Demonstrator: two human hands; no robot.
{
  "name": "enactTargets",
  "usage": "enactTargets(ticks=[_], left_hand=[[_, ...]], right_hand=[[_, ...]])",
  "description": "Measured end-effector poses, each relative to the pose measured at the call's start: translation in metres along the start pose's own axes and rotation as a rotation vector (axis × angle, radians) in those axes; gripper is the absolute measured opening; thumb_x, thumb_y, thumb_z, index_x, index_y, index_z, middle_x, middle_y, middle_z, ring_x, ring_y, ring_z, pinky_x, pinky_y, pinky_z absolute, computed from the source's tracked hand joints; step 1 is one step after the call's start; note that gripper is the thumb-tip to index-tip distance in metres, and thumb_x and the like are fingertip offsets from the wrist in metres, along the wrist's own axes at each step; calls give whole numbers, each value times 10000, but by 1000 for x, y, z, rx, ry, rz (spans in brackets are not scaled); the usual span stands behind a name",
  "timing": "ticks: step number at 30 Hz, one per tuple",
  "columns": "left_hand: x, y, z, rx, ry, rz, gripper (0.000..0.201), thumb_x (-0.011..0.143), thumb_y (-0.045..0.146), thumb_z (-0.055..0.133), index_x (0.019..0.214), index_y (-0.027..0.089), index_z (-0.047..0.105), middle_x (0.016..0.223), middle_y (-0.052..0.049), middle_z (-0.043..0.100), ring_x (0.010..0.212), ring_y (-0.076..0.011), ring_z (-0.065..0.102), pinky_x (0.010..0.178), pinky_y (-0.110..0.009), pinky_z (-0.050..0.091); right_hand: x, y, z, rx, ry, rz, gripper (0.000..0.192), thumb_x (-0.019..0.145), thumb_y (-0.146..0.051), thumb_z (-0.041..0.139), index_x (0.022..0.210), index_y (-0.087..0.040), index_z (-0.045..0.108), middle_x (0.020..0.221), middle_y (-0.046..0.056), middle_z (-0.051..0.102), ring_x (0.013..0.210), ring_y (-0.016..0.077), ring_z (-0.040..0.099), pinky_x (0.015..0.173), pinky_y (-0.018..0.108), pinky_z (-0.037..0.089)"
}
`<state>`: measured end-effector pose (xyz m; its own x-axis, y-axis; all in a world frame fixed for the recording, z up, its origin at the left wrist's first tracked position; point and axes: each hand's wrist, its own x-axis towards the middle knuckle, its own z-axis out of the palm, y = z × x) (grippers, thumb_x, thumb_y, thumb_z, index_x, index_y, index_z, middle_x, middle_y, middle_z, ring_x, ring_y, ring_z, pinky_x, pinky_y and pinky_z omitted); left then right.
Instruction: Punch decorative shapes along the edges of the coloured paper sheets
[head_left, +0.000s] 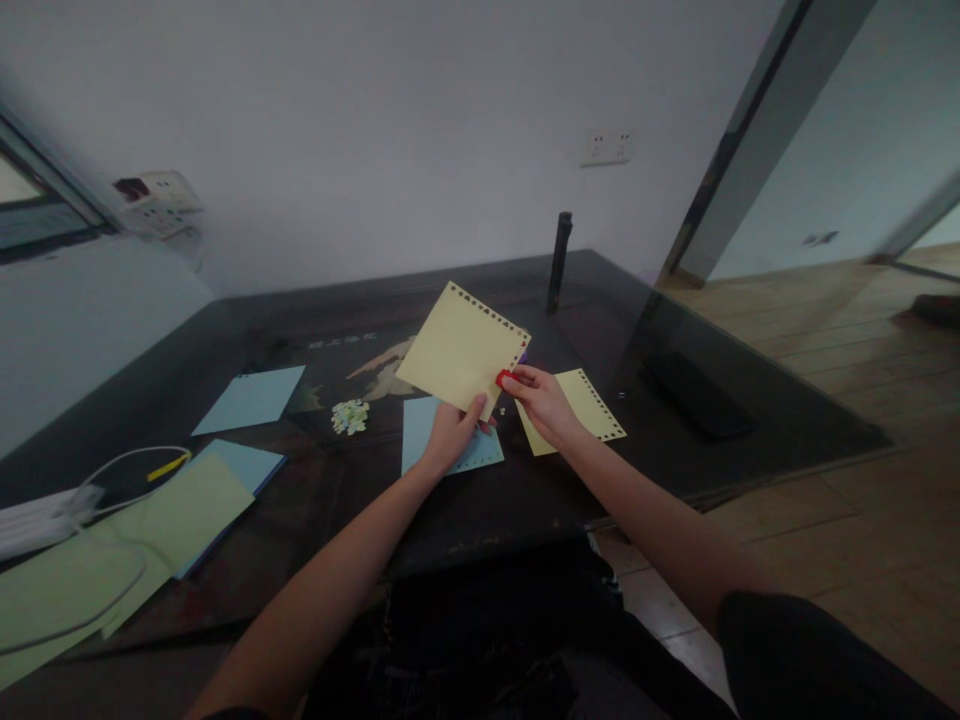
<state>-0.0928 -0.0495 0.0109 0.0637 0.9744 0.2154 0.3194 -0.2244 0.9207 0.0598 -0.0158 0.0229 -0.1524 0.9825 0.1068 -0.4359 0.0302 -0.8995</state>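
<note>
The left hand (448, 432) pinches the yellow sheet (461, 350); the right hand (541, 398) grips a red punch (502, 377), which may slip off its edge.

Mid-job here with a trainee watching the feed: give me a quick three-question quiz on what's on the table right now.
1. True or false: the left hand holds the yellow sheet up off the table.
2. What colour is the small tool in the right hand's grip at the sheet's edge? A) red B) green C) white
3. Which sheet lies flat just right of the right hand, and what marks its edge?

Key
1. True; the raised sheet is pinched at its lower corner.
2. A, red.
3. A second yellow sheet, with a row of punched holes along its right edge. A blue sheet lies under the left hand.
</note>
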Motion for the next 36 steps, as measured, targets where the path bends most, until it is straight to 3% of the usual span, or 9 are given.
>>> enactTargets(ticks=[36], left_hand=[[-2,4,1,-52,21,-16,307,835,418,527,770,140,638,628,-47,682,504,-156,608,602,-293,532]], right_hand=[[1,3,-2,-51,-21,7,295,553,-306,822,783,-188,680,851,48,704,844,179,638,906,373,445]])
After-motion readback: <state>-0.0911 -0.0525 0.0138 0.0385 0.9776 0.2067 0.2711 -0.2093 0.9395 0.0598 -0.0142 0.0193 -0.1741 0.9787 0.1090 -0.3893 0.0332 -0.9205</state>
